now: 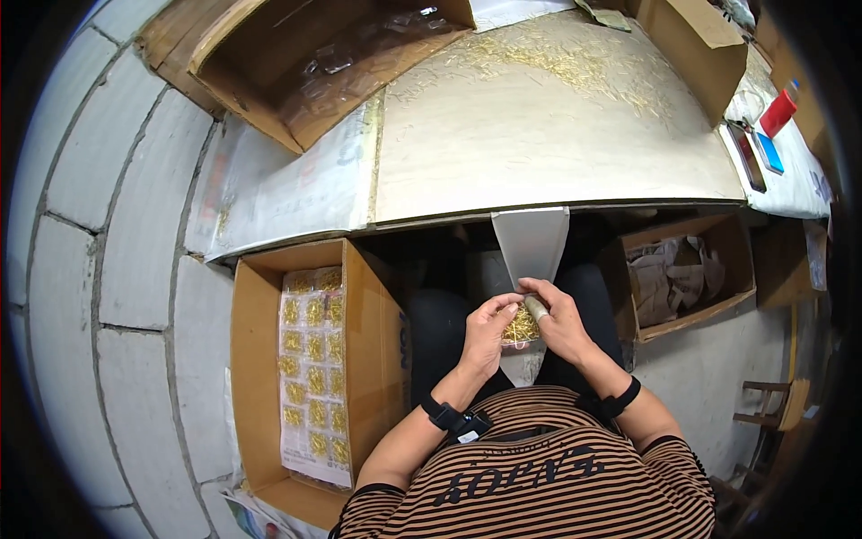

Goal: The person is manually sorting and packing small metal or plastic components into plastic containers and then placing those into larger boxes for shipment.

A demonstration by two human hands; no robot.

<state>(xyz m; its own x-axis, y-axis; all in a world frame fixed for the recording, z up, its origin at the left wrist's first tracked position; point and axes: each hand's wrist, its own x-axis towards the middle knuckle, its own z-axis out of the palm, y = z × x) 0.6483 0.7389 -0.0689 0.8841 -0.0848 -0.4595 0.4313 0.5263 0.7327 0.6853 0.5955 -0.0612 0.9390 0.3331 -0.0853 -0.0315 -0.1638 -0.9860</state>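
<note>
Close to my lap, a small clear plastic box [520, 340] full of thin gold-coloured pins sits between my two hands. My left hand [486, 331] closes on its left side, thumb and forefinger bent in at the top. On the other side my right hand [560, 322] grips it, with a pale cover on the thumb. The fingertips of both hands meet at the box's far edge, partly hiding it. Just beyond them is the lower end of a white chute [530, 242], which slopes down from the table edge.
Loose gold pins [575, 63] lie scattered across the tabletop [539, 171]. An open carton [296, 135] at upper left holds clear boxes. On the left, another carton [373, 359] contains rows of pin-filled boxes [314, 341]. A carton with brown paper [673, 278] stands right, below a phone [747, 157].
</note>
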